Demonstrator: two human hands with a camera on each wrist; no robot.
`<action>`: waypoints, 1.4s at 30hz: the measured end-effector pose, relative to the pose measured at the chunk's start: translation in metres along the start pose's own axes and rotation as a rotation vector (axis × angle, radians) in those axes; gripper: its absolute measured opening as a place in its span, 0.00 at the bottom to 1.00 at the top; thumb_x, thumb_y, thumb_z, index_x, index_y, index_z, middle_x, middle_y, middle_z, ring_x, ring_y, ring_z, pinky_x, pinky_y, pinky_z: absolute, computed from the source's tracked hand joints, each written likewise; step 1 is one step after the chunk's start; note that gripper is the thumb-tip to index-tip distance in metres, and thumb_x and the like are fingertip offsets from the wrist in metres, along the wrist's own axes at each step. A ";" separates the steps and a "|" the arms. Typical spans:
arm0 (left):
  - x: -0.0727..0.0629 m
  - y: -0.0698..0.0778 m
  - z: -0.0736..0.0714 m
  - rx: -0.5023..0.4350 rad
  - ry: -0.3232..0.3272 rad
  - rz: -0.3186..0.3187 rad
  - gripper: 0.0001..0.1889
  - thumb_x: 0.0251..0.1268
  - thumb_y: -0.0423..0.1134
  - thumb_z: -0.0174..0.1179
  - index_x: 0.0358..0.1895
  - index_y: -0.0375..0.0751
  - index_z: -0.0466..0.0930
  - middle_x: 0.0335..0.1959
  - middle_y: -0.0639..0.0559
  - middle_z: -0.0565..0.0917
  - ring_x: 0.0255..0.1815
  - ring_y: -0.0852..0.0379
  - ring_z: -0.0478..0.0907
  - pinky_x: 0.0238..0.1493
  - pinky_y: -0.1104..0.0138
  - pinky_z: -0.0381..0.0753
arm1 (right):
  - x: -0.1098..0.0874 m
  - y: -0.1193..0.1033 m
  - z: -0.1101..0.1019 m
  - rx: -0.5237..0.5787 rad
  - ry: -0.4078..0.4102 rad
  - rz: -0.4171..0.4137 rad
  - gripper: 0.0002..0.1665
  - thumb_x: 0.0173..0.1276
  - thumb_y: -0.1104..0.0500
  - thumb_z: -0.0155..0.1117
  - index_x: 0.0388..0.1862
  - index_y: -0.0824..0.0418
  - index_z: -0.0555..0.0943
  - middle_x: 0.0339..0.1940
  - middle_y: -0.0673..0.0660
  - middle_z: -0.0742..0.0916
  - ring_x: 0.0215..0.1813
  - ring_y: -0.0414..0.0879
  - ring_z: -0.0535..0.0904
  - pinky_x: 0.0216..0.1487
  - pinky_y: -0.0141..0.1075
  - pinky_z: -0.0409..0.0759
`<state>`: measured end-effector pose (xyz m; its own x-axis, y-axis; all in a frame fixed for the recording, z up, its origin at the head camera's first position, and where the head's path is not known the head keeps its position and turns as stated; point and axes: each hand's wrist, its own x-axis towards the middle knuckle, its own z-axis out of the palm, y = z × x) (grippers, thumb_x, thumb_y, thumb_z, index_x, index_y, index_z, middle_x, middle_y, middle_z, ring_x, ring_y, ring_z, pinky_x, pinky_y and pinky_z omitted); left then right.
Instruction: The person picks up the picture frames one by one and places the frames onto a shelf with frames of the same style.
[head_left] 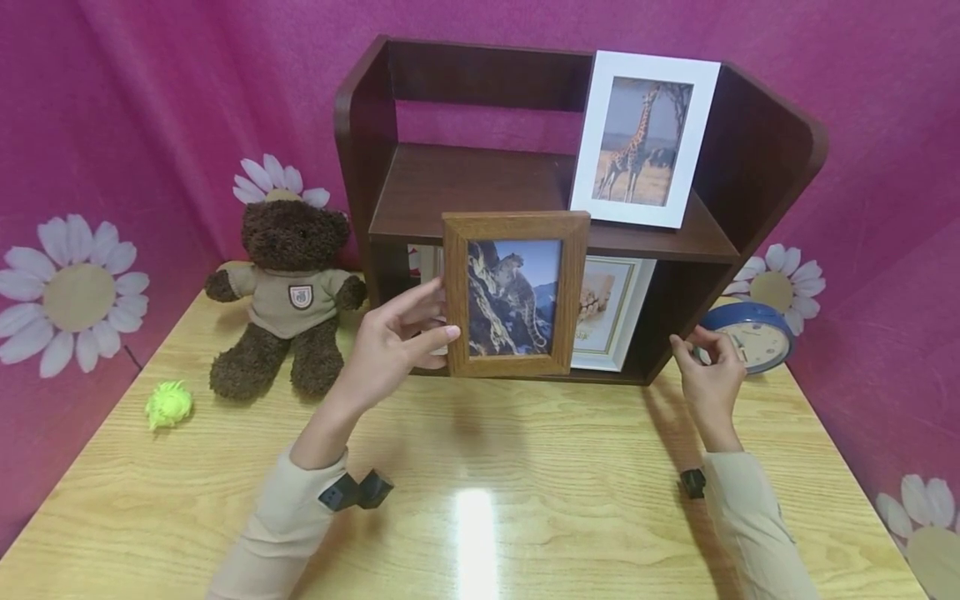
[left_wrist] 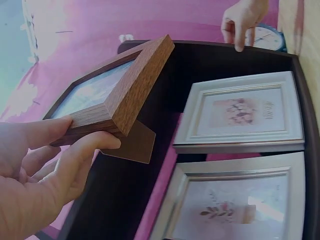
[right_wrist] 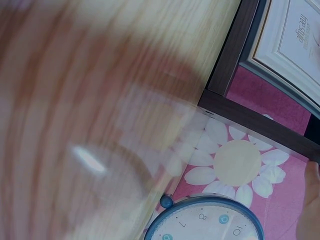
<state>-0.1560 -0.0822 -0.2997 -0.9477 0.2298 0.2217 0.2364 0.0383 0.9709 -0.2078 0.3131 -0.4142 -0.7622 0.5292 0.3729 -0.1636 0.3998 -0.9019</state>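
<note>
My left hand [head_left: 390, 342] grips the left edge of a brown wooden picture frame [head_left: 581, 292], thumb in front. The frame, with a leopard photo, is held upright in front of the dark brown bookshelf [head_left: 465, 187]; its back stand [left_wrist: 137, 145] shows in the left wrist view. My right hand [head_left: 708, 375] holds the front edge of the shelf's right side panel, its thumb on the edge and the fingers at the outer side. Just behind that hand is a blue round clock [head_left: 768, 337], partly covered in the head view.
A white-framed giraffe picture [head_left: 585, 158] stands on the upper shelf, at the right. Two pale frames, one cream-white [left_wrist: 185, 130] and one silvery [left_wrist: 295, 200], stand in the lower compartment. A brown teddy bear [head_left: 281, 304] and a yellow-green fuzzy ball [head_left: 168, 405] are on the left.
</note>
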 end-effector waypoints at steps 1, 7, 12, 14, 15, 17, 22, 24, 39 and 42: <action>0.000 0.002 -0.001 0.006 0.000 0.012 0.32 0.61 0.27 0.61 0.70 0.38 0.63 0.56 0.35 0.77 0.44 0.57 0.78 0.35 0.60 0.86 | 0.000 0.000 0.000 0.008 -0.001 -0.001 0.14 0.59 0.65 0.69 0.44 0.62 0.79 0.33 0.39 0.79 0.40 0.34 0.77 0.45 0.18 0.78; 0.001 0.013 -0.007 0.004 -0.004 0.062 0.32 0.61 0.25 0.60 0.70 0.36 0.63 0.54 0.32 0.78 0.40 0.61 0.80 0.34 0.58 0.86 | 0.001 0.001 0.001 0.056 0.011 -0.028 0.13 0.57 0.67 0.70 0.40 0.58 0.79 0.32 0.40 0.79 0.38 0.33 0.77 0.41 0.16 0.77; 0.003 0.019 -0.011 -0.008 -0.010 0.087 0.31 0.61 0.23 0.58 0.70 0.34 0.62 0.56 0.31 0.77 0.40 0.61 0.80 0.34 0.56 0.86 | 0.000 -0.001 0.001 0.068 0.015 -0.059 0.13 0.57 0.68 0.70 0.38 0.56 0.79 0.32 0.40 0.78 0.37 0.30 0.77 0.39 0.16 0.78; 0.004 0.021 -0.012 -0.005 -0.012 0.095 0.31 0.61 0.23 0.58 0.70 0.35 0.62 0.56 0.31 0.77 0.40 0.61 0.80 0.33 0.57 0.86 | -0.001 -0.001 0.001 0.058 0.015 -0.057 0.13 0.57 0.67 0.70 0.38 0.55 0.79 0.32 0.40 0.78 0.37 0.30 0.77 0.39 0.16 0.77; 0.004 0.023 -0.013 -0.007 -0.014 0.100 0.31 0.61 0.23 0.58 0.70 0.35 0.62 0.56 0.31 0.77 0.40 0.61 0.80 0.33 0.57 0.86 | -0.001 -0.001 0.001 0.054 0.015 -0.054 0.12 0.57 0.67 0.70 0.38 0.56 0.79 0.32 0.40 0.78 0.37 0.30 0.77 0.40 0.16 0.78; 0.006 0.026 -0.014 -0.006 -0.019 0.110 0.32 0.61 0.23 0.58 0.70 0.35 0.62 0.57 0.31 0.77 0.40 0.61 0.80 0.33 0.57 0.86 | -0.002 -0.002 0.002 0.046 0.012 -0.048 0.12 0.58 0.66 0.70 0.39 0.57 0.79 0.32 0.40 0.78 0.37 0.30 0.77 0.40 0.17 0.78; 0.010 0.035 -0.017 0.003 -0.021 0.120 0.32 0.61 0.23 0.58 0.70 0.37 0.62 0.59 0.32 0.76 0.39 0.61 0.80 0.34 0.56 0.86 | -0.004 -0.007 0.001 0.054 0.006 -0.034 0.12 0.58 0.67 0.69 0.39 0.56 0.79 0.32 0.40 0.78 0.37 0.30 0.77 0.41 0.16 0.77; 0.011 0.039 -0.017 0.007 -0.018 0.125 0.32 0.61 0.24 0.58 0.70 0.37 0.62 0.59 0.33 0.76 0.39 0.61 0.81 0.34 0.56 0.86 | -0.005 -0.011 0.000 0.057 0.003 -0.034 0.12 0.58 0.68 0.69 0.38 0.56 0.79 0.31 0.39 0.78 0.37 0.29 0.77 0.41 0.16 0.77; 0.036 0.058 -0.022 0.063 0.044 0.221 0.30 0.61 0.25 0.60 0.68 0.39 0.67 0.51 0.36 0.80 0.39 0.60 0.82 0.30 0.60 0.86 | -0.001 -0.001 0.000 -0.013 0.003 -0.028 0.14 0.59 0.63 0.70 0.43 0.63 0.79 0.33 0.37 0.78 0.39 0.29 0.76 0.42 0.17 0.77; 0.042 0.058 -0.025 0.064 0.066 0.229 0.29 0.61 0.25 0.60 0.67 0.39 0.68 0.49 0.37 0.80 0.39 0.60 0.82 0.29 0.61 0.86 | -0.001 -0.001 -0.001 -0.016 0.002 -0.026 0.14 0.59 0.63 0.70 0.44 0.63 0.79 0.33 0.37 0.78 0.39 0.30 0.76 0.43 0.17 0.77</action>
<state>-0.1871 -0.0943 -0.2316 -0.8793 0.1756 0.4427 0.4576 0.0545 0.8875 -0.2067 0.3127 -0.4138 -0.7565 0.5198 0.3970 -0.1739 0.4253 -0.8882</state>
